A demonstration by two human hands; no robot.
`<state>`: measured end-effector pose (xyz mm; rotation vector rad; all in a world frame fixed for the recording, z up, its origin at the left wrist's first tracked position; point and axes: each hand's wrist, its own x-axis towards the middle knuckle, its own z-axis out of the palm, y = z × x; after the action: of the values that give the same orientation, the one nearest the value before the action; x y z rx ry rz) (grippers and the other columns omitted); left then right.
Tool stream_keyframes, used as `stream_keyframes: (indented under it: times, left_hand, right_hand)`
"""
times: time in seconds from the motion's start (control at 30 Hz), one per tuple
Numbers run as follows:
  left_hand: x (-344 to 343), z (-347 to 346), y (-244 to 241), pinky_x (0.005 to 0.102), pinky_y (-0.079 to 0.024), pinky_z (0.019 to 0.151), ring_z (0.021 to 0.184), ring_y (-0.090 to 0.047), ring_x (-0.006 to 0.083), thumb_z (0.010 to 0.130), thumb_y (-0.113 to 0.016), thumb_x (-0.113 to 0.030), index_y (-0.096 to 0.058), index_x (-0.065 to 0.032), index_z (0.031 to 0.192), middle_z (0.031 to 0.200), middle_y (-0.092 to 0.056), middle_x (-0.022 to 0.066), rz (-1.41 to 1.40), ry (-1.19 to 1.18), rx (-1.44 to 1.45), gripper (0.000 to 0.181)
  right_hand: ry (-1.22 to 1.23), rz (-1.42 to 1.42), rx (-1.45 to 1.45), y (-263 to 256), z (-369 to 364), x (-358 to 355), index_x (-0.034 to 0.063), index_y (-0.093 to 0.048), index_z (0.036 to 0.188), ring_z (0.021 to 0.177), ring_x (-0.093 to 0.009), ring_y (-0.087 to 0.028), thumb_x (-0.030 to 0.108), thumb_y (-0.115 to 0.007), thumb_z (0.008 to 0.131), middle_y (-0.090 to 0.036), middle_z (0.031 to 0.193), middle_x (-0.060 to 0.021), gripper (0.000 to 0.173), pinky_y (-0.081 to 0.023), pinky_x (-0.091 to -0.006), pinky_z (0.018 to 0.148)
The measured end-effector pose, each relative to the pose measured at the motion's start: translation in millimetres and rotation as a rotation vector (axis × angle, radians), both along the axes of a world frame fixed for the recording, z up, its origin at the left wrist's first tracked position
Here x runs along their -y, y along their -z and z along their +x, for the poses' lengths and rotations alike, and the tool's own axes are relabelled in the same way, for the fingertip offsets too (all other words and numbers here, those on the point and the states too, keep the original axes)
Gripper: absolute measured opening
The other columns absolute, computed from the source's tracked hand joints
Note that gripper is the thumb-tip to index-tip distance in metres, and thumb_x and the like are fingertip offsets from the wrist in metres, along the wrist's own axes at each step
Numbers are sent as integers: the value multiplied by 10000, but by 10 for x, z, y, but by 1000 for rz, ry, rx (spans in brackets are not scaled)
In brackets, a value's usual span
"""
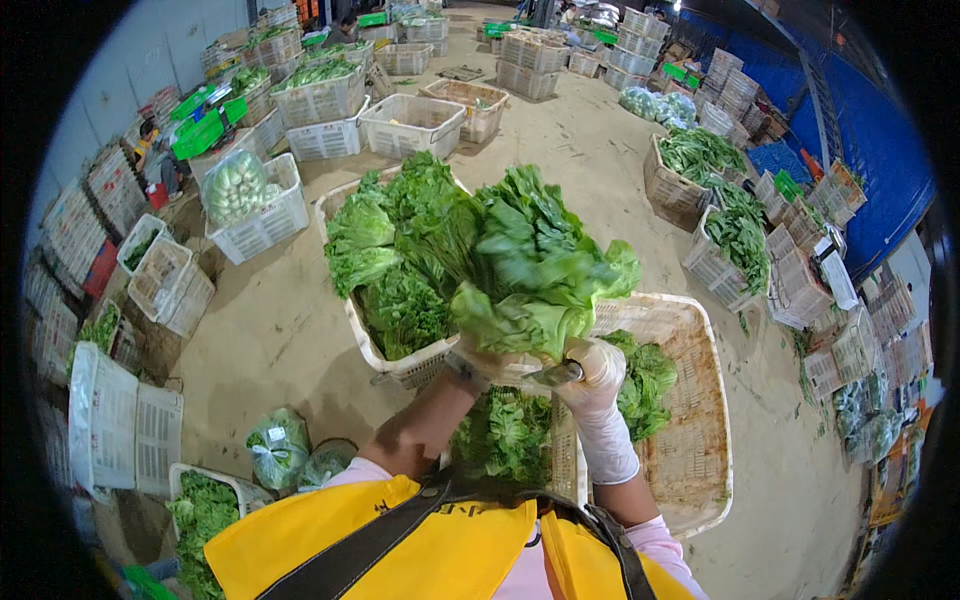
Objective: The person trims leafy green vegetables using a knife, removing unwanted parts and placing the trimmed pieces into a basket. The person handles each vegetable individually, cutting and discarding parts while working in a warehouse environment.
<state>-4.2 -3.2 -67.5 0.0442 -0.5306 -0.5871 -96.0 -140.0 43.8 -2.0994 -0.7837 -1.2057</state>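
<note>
My left hand (487,361), with a dark band at the wrist, grips a head of leafy lettuce (536,315) near its base. Leaves hide most of those fingers, and motion blurs part of the head. A pale glove covers my right hand (596,371), which is closed around the handle of a knife (555,374); its short blade points left, close under the lettuce. Beyond both hands, a white plastic crate (358,330) is heaped with curly lettuce (409,240). Below them, more lettuce (510,435) lies between my forearms.
A stained crate (690,450) at right holds lettuce (646,382) on its left side. Bagged greens (277,448) sit on the floor at left. Crates of long-leaved greens (739,240) stand farther right. Two crates (412,124) are ahead. A person (154,157) sits at far left.
</note>
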Motion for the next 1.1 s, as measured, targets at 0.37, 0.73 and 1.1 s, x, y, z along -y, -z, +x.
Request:
stream_keyframes:
  times: [0.37,0.73,1.1]
  left_hand:
    - [-20,-224,99,459,-271,1064,1273,-353,281,877,-347,-607,-277,-118,1409,1425,-335,89,162,30,-59,726]
    - [37,-332,410,453,-302,1034,1241,-382,275,887,-361,-577,-306,-120,1394,1398,-365,86,188,84,-122,685]
    - [141,-352,420,447,-334,1003,1210,-411,268,896,-376,-547,-335,-121,1378,1372,-396,82,147,88,-101,644]
  right_hand:
    - [-159,75,-556,-144,-117,93,79,-519,702,471,-183,-443,184,-749,698,-460,557,-39,253,-380,-304,450]
    - [-300,1,-1008,-99,78,168,59,-471,621,485,-127,-360,171,-737,688,-389,530,-31,296,-309,-302,449]
    - [-722,409,-1607,-12,55,596,39,-587,799,457,-76,-474,78,-671,709,-543,596,1,130,-368,-225,424]
